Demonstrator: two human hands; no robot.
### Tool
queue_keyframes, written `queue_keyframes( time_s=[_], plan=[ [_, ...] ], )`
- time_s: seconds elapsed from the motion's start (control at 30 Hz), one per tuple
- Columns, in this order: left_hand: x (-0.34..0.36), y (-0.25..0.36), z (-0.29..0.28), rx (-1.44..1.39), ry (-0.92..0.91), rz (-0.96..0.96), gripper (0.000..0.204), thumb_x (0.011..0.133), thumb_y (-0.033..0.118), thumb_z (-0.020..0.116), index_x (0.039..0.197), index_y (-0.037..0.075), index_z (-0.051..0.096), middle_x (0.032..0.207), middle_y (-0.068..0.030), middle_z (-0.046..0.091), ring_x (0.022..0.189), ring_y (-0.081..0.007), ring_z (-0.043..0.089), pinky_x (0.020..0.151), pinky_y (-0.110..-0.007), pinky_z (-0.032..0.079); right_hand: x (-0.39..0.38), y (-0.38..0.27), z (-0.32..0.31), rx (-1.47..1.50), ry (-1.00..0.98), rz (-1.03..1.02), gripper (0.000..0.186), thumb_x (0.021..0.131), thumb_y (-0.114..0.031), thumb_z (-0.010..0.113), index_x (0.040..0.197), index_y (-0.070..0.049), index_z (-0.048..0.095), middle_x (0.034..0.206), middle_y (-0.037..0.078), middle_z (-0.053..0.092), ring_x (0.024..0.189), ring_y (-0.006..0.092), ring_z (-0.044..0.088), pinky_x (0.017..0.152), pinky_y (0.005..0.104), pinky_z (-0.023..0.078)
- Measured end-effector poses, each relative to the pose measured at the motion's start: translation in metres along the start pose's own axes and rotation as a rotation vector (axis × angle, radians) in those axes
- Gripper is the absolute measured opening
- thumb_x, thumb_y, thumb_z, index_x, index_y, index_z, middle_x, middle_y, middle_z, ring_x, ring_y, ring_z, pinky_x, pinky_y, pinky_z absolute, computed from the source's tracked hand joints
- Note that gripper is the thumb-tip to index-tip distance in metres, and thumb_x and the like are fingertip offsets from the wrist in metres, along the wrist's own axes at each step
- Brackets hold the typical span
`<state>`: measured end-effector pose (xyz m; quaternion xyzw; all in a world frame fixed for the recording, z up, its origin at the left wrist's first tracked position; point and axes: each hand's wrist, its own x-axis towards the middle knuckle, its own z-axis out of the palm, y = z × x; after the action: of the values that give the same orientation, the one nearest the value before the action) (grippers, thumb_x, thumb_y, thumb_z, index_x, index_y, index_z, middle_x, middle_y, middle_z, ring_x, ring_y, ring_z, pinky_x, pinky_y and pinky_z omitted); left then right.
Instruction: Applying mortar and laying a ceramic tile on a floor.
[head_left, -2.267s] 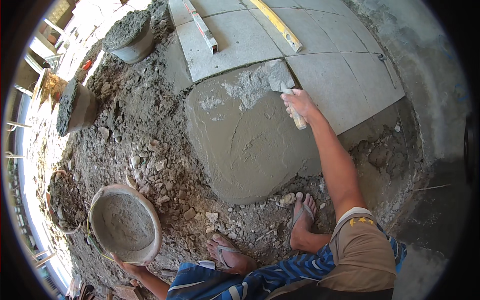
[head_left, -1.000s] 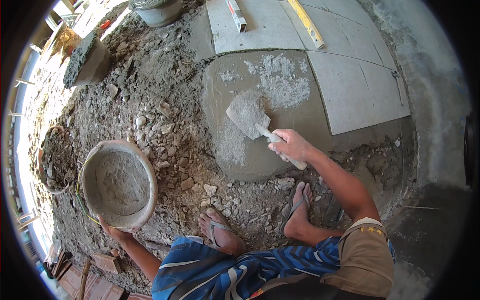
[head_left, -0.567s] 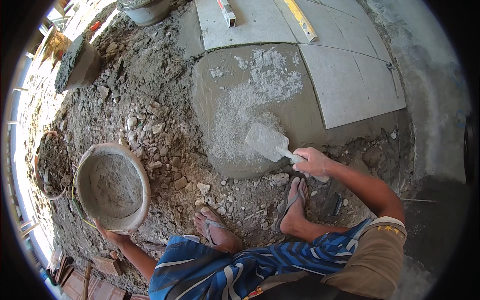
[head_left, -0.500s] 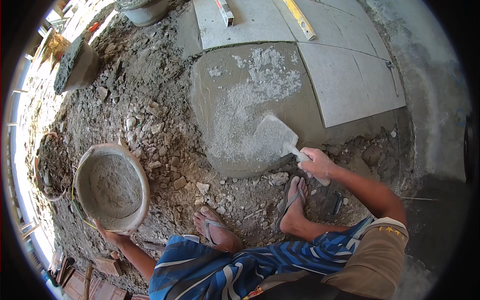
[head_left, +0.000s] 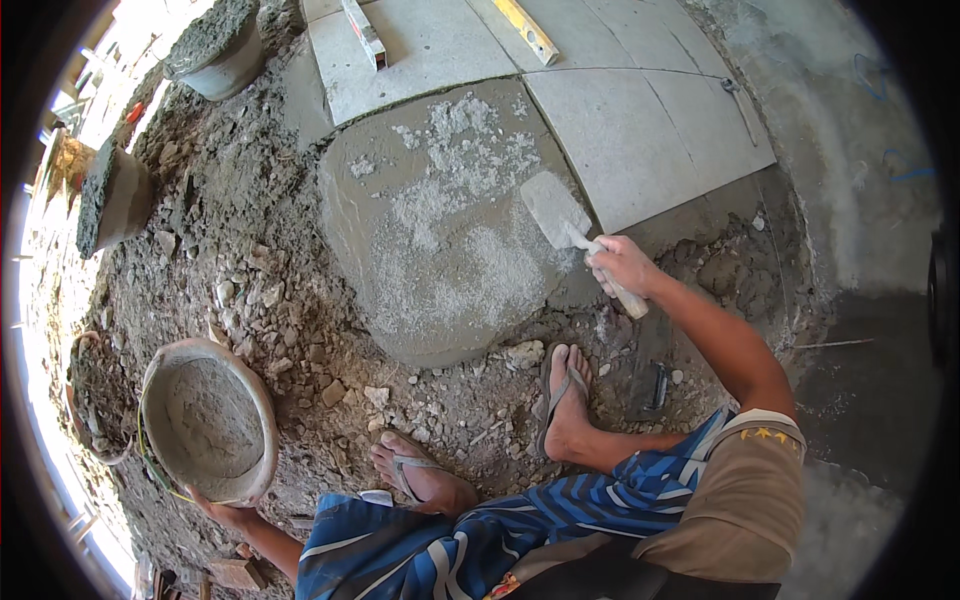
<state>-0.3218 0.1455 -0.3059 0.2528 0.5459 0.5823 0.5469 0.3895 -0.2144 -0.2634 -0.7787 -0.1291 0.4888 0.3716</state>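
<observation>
While rubble (head_left: pixel 290 325) spreads across the ground to your left, grey tiles (head_left: pixel 600 140) cover the area ahead of you and to the right. In the corner where two of their edges meet lies the mortar (head_left: pixel 350 235), a wet grey bed with pale powder (head_left: pixel 490 275) strewn over much of its surface. Near your left foot sits the bowl (head_left: pixel 268 430), round and thick-rimmed, holding more grey powder. The far bucket (head_left: pixel 228 72) and the near bucket (head_left: pixel 127 205) stand on the rubble beyond it, each filled with a dark grey mix. On the tiles lie the yellow level (head_left: pixel 527 32) and the silver level (head_left: pixel 364 33). The trowel (head_left: pixel 553 208) is over the mortar's right side, just beside the tile edge; you cannot tell whether it touches. Your right hand (head_left: pixel 625 268) is wrapped round its handle. Your left hand (head_left: pixel 218 510) is at the bowl's lower rim, its fingers partly hidden, so you cannot tell how firmly they close.
</observation>
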Motion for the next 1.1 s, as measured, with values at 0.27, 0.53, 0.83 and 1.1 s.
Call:
queue_keyframes(
  time_s=[0.27,0.53,0.83,1.1],
  plan=[
    [-0.009,0.004,0.014,-0.031,0.064,-0.032,0.068,0.105,0.046,0.048,0.155,0.001,0.039,0.160,-0.0180,0.040,0.144,-0.0378,0.041,0.121,-0.053,0.031,-0.028,0.025,0.020,-0.019,0.046,0.109,0.013,0.093,-0.014,0.061,0.094,-0.003,0.054,0.074,0.004,0.055,0.057,0.0135,0.053,0.048,0.0340,0.048],
    [-0.009,0.002,0.015,-0.092,0.000,-0.030,0.066,0.106,0.047,0.048,0.154,0.001,0.041,0.158,-0.0166,0.044,0.142,-0.0357,0.044,0.121,-0.051,0.032,-0.002,-0.010,0.022,0.098,0.050,0.018,0.009,0.094,-0.014,0.058,0.095,-0.006,0.053,0.073,0.002,0.052,0.055,0.0102,0.050,0.047,0.0303,0.045],
    [-0.010,0.004,0.013,-0.080,-0.027,-0.018,0.064,0.106,0.045,0.047,0.154,0.002,0.041,0.158,-0.0150,0.045,0.141,-0.0349,0.044,0.121,-0.051,0.032,0.126,-0.109,0.039,-0.913,0.538,-0.217,0.036,0.098,-0.032,0.060,0.121,-0.005,0.053,0.118,0.023,0.068,0.115,0.0441,0.065,0.096,0.0554,0.049],
    [-0.011,0.003,0.013,-0.115,0.012,-0.020,0.062,0.107,0.044,0.046,0.153,0.002,0.042,0.157,-0.0151,0.046,0.141,-0.0345,0.044,0.121,-0.051,0.031,0.177,-0.128,0.064,-1.054,0.595,-0.260,0.036,0.099,-0.033,0.061,0.125,-0.008,0.054,0.118,0.020,0.069,0.111,0.0422,0.068,0.093,0.0541,0.052]
  ],
)
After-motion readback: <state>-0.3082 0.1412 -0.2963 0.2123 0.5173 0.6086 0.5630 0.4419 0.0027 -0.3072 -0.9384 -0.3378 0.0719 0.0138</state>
